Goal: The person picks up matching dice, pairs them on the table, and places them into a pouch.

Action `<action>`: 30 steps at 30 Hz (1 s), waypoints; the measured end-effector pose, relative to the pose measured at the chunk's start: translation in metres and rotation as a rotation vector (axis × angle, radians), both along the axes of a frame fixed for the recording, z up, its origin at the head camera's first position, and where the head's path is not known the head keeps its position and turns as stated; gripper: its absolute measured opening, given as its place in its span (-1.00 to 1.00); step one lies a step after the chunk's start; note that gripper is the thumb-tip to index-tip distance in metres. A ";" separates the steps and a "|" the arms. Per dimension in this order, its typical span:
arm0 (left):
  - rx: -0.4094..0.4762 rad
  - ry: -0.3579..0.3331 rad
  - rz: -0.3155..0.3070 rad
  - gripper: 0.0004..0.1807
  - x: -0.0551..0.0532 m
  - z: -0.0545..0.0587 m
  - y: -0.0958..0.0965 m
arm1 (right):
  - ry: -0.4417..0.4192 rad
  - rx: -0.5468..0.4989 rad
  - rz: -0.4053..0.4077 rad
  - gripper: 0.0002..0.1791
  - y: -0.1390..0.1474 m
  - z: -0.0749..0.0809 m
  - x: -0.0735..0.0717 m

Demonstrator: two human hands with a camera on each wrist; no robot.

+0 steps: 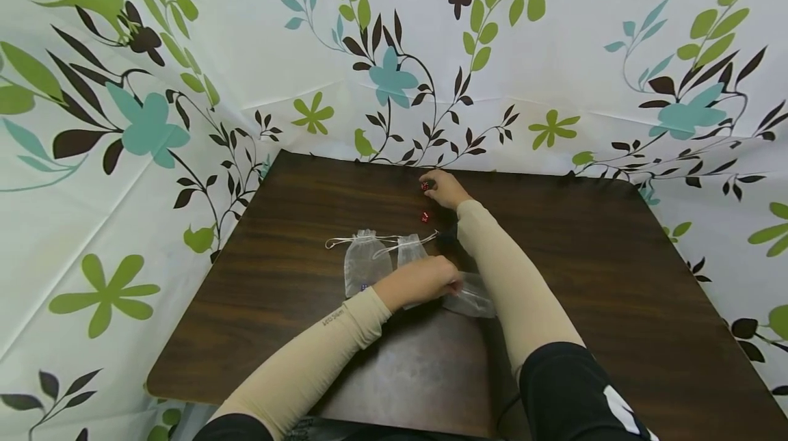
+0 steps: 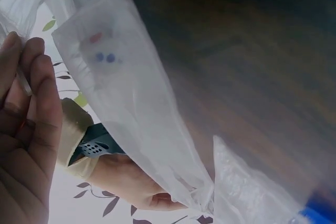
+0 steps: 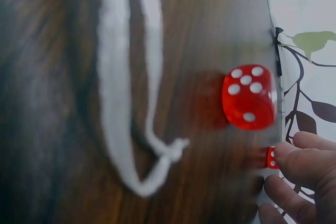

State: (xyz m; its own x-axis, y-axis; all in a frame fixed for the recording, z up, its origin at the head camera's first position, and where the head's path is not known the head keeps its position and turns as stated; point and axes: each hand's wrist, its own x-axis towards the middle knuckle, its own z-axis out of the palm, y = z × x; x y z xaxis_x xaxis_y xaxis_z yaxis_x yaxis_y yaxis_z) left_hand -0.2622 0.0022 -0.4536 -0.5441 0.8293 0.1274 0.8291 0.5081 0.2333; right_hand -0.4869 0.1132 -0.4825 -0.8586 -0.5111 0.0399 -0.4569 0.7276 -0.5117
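Observation:
At the table's far edge, my right hand (image 1: 446, 189) pinches a red die (image 3: 272, 157), with the thumb over part of it. A second red die (image 1: 425, 217) lies on the tabletop nearer me, its white pips plain in the right wrist view. My left hand (image 1: 425, 280) grips the end of a sheer white pouch (image 1: 470, 297) that lies on the table, fingers curled. Beyond that hand lies another sheer drawstring pouch (image 1: 411, 248), partly covered by it. Farther left rests a third pouch (image 1: 368, 264) with a blue die (image 1: 364, 287) showing through.
White drawstrings (image 1: 338, 243) trail from the pouches over the brown wooden table (image 1: 258, 290). Close to the right wrist camera hangs a knotted white cord loop (image 3: 115, 77). A leaf-patterned white cloth (image 1: 246, 31) rises behind the table's far edge.

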 end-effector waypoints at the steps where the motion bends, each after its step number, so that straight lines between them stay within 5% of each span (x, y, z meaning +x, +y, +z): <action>1: 0.003 0.004 -0.004 -0.97 0.001 0.000 0.001 | 0.003 0.004 -0.003 -0.59 0.001 0.000 0.001; 19: 0.005 0.020 -0.037 -0.95 0.003 0.001 0.006 | 0.096 -0.007 -0.029 -0.87 0.019 0.001 0.015; 30: 0.062 -0.063 -0.016 -0.95 0.001 0.001 -0.004 | 0.049 -0.042 0.000 -0.84 0.026 0.013 0.036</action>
